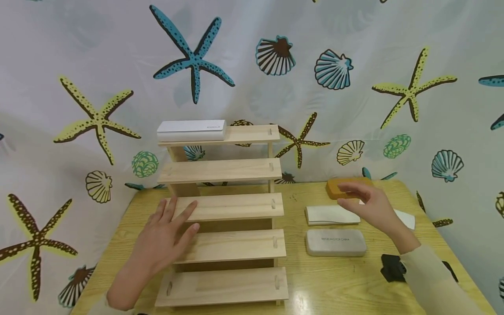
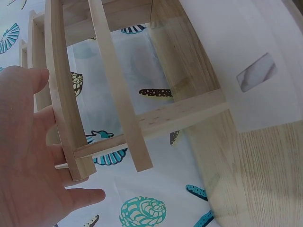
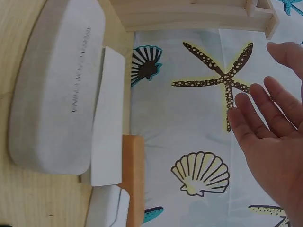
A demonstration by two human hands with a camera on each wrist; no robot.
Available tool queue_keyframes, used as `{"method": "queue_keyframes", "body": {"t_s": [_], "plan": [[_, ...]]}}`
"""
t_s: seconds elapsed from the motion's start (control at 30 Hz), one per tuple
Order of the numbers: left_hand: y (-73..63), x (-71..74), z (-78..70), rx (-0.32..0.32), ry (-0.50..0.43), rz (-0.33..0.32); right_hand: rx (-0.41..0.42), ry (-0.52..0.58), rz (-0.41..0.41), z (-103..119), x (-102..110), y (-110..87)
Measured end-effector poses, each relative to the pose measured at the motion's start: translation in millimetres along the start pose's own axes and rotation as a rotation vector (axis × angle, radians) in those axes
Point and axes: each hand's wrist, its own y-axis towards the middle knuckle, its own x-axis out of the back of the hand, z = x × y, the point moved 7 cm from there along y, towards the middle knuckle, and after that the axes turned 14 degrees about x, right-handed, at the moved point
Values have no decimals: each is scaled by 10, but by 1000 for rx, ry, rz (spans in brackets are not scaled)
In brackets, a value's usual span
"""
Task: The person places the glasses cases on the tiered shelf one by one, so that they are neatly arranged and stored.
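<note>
A light wooden stepped rack [image 1: 232,245] with several tiers stands on the table. My left hand [image 1: 159,240] rests on its left side with fingers spread, the fingertips on the left end of the middle tier. In the left wrist view, that hand [image 2: 28,146] lies against the end of a rack board. On the top tier, at the left, sits a white oblong case [image 1: 191,130] with small lettering. Off to the right, my right hand [image 1: 372,208] hovers above the cases, fingers loosely bent and nothing in them. The right wrist view shows this hand [image 3: 274,137] with its palm bare.
Right of the rack lie a grey lettered case [image 1: 336,247], a flat white case [image 1: 330,215] and an orange case [image 1: 334,189]. Another white case [image 1: 405,219] is partly hidden by the right wrist. A black object [image 1: 391,267] lies by the right sleeve. A patterned curtain [image 1: 244,87] hangs behind.
</note>
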Motion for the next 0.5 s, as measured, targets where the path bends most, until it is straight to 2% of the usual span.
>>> {"method": "queue_keyframes", "body": {"t_s": [0.27, 0.5], "plan": [[0, 1, 11, 7, 5, 7, -67, 6, 26, -293, -68, -348], [-3, 5, 2, 7, 4, 4, -73, 39, 40, -445, -79, -548]]}}
